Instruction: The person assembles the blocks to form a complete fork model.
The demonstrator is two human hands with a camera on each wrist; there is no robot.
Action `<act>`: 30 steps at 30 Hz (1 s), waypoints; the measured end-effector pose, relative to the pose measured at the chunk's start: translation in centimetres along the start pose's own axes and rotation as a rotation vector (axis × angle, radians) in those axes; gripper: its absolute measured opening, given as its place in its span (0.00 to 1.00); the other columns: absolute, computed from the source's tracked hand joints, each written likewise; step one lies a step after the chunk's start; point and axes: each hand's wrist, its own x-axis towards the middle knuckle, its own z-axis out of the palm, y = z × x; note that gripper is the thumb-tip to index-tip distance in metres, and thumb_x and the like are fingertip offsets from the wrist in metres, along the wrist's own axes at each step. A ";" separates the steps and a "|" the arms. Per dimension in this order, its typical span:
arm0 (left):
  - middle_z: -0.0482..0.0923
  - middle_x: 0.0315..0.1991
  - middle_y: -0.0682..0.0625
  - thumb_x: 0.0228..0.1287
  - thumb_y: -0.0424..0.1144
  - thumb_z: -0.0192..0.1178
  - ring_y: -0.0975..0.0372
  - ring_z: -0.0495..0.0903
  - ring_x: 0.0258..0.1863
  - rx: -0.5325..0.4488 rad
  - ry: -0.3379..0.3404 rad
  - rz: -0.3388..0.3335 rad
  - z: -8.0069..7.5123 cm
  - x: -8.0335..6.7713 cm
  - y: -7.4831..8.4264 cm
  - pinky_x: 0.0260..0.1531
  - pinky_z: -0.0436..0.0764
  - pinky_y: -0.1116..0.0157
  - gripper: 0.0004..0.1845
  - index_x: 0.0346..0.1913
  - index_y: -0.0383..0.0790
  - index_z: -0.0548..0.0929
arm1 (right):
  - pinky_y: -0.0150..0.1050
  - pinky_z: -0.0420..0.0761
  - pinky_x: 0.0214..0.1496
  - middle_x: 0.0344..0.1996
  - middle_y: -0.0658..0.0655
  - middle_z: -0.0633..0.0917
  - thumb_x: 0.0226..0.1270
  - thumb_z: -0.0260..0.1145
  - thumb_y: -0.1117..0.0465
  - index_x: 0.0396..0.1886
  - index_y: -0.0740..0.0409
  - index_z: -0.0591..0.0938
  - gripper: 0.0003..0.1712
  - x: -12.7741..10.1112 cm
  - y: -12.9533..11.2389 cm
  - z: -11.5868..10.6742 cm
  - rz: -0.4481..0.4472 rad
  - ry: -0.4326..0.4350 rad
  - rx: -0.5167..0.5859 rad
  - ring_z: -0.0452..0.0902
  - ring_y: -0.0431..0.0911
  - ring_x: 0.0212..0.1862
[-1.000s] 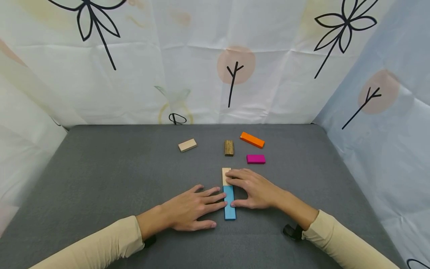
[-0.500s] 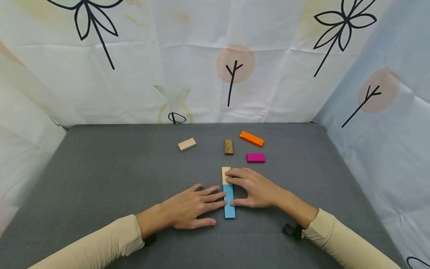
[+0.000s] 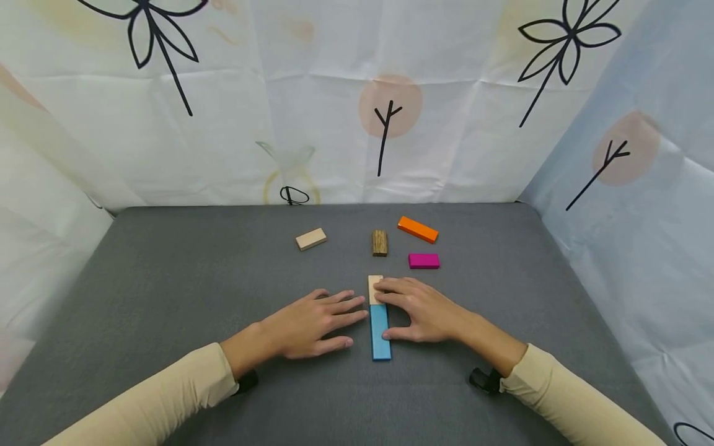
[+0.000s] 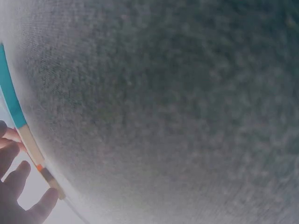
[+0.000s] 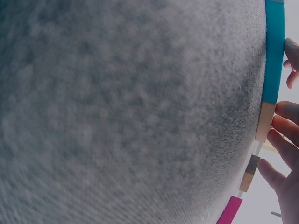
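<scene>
Left hand: the left hand (image 3: 309, 322) lies flat on the grey surface (image 3: 167, 279), fingers straight and relaxed, holding nothing; its fingertips point at the left edge of the 2 joined blocks, just beside them, and contact cannot be told.
Right hand: the right hand (image 3: 421, 310) has its fingers laid over the pale wood block (image 3: 375, 288) from the right, thumb against the right side of the blue block (image 3: 380, 332); the fingers are only lightly bent, pressing rather than gripping.
Joined blocks: the blue block lies lengthwise, pointing away from the person, with the pale wood block touching its far end in 1 line. Judging by the hands on either side, they are squaring the pair up.
Loose blocks: a dark wood block (image 3: 380, 243) sits beyond the line and in step with it; a magenta block (image 3: 424, 261) and an orange block (image 3: 418, 229) lie to its right, a second pale block (image 3: 311, 238) well apart to the left.
Open room: bare surface lies between the line's far end and the dark wood block, and wide bare stretches run left and toward the near edge.
Edges: a printed fabric backdrop (image 3: 334, 93) walls in the back and both sides.
</scene>
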 end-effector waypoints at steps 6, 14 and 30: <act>0.54 0.71 0.53 0.70 0.61 0.35 0.59 0.53 0.69 -0.015 0.009 -0.027 0.0 0.2 -0.3 0.58 0.63 0.49 0.31 0.70 0.52 0.61 | 0.48 0.62 0.64 0.65 0.53 0.68 0.56 0.61 0.34 0.62 0.56 0.73 0.40 0.0 0.0 0.0 0.003 -0.002 -0.002 0.61 0.47 0.65; 0.53 0.71 0.51 0.70 0.59 0.37 0.57 0.54 0.69 -0.006 0.025 0.028 0.5 0.8 0.3 0.56 0.65 0.48 0.30 0.70 0.51 0.60 | 0.49 0.59 0.65 0.66 0.54 0.66 0.58 0.60 0.35 0.63 0.57 0.72 0.41 -0.3 0.7 -0.1 -0.008 0.048 0.000 0.61 0.46 0.66; 0.52 0.71 0.51 0.70 0.60 0.35 0.57 0.53 0.69 0.012 0.037 0.024 0.8 2.0 0.3 0.56 0.65 0.48 0.30 0.70 0.52 0.60 | 0.56 0.53 0.65 0.66 0.61 0.65 0.64 0.59 0.43 0.66 0.61 0.66 0.38 0.0 7.0 -2.4 0.378 0.141 -0.054 0.60 0.55 0.66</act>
